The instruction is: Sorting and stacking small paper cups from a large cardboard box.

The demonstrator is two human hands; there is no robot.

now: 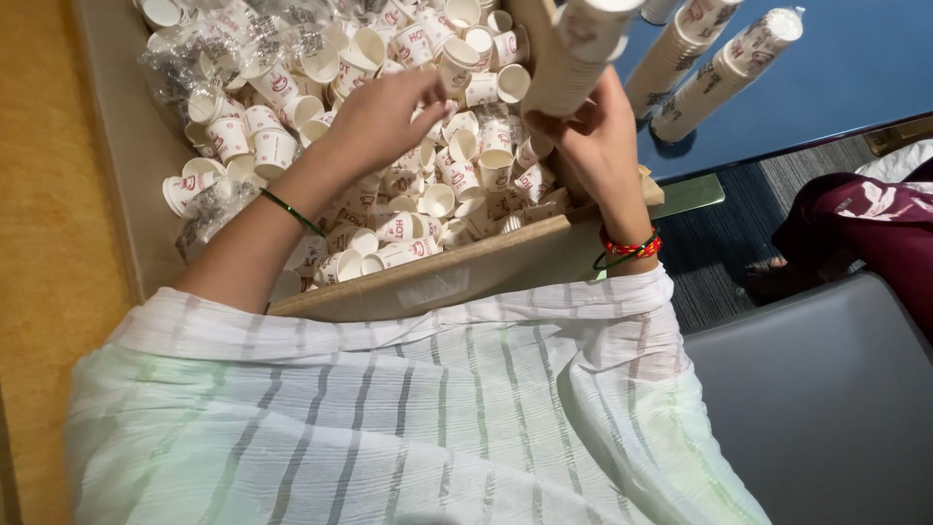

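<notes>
A cardboard box (457,272) in front of me is filled with several loose white paper cups (466,175) with red print. My left hand (384,117) reaches into the box over the pile, fingers bent and touching a cup (455,53) near the top. My right hand (593,136) grips the base of a tall stack of nested cups (578,53), held tilted above the box's right side. A green bangle sits on my left wrist, red and green threads on my right.
Two more stacks of cups (719,68) lie on a blue table (855,68) at the upper right. Crumpled clear plastic wrap (209,214) lies among the cups at the left. A grey seat (826,389) and a person in maroon cloth (865,224) are at the right.
</notes>
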